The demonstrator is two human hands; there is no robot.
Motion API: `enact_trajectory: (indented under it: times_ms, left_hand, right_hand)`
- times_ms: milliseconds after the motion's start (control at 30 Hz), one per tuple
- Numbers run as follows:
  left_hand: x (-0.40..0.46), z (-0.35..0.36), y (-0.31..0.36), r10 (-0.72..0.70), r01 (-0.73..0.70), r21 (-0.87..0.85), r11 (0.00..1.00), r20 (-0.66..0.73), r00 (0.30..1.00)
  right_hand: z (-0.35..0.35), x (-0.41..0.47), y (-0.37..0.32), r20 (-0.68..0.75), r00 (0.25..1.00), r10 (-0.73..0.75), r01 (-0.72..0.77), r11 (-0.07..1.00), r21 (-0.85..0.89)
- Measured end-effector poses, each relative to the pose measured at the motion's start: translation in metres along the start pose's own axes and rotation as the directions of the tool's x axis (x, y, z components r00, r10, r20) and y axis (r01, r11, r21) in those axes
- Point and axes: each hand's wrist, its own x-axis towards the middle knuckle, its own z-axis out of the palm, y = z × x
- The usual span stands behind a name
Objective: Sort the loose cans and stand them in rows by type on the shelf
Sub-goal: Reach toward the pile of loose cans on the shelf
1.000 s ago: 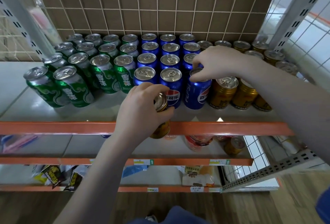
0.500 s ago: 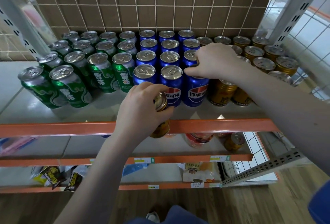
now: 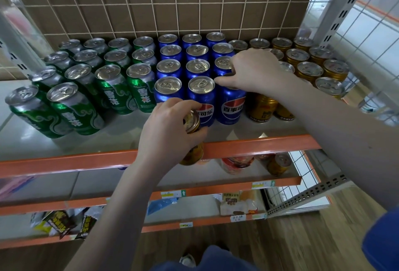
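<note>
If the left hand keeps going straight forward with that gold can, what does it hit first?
Most likely the front blue can just beyond the left hand and its gold can, not the gold cans further right. Depth is uncertain from this one view.

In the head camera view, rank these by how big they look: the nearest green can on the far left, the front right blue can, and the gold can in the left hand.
1. Green can, though it is near the camera.
2. Blue can, close behind; its top is under the right hand, so unsure.
3. Gold can, shorter but mostly covered by the left hand.
</note>
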Motion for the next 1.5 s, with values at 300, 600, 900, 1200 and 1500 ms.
enact_trajectory:
  times_ms: [300, 600, 900, 1200, 1500]
  left_hand:
    - [0.006, -0.002, 0.008, 0.104, -0.106, 0.022, 0.994, 0.075, 0.992]
    - [0.014, 0.013, 0.038, 0.259, -0.263, 0.004, 0.965, 0.151, 0.954]
    - [0.05, 0.057, 0.128, 0.372, -0.356, -0.107, 0.928, 0.267, 0.889]
    - [0.128, 0.102, 0.229, 0.482, -0.447, -0.181, 0.876, 0.374, 0.793]
    - [0.184, 0.144, 0.274, 0.553, -0.566, -0.119, 0.816, 0.448, 0.703]
  right_hand:
    - [0.007, -0.07, 0.014, -0.223, 0.957, 0.186, -0.154, 0.976, 0.153]
    - [0.062, -0.162, 0.052, -0.194, 0.865, 0.462, -0.397, 0.868, 0.296]
    - [0.098, -0.213, 0.122, -0.108, 0.821, 0.561, -0.489, 0.788, 0.374]
    - [0.112, -0.23, 0.175, -0.1, 0.868, 0.486, -0.398, 0.802, 0.446]
    - [0.111, -0.224, 0.187, -0.026, 0.861, 0.509, -0.432, 0.757, 0.491]
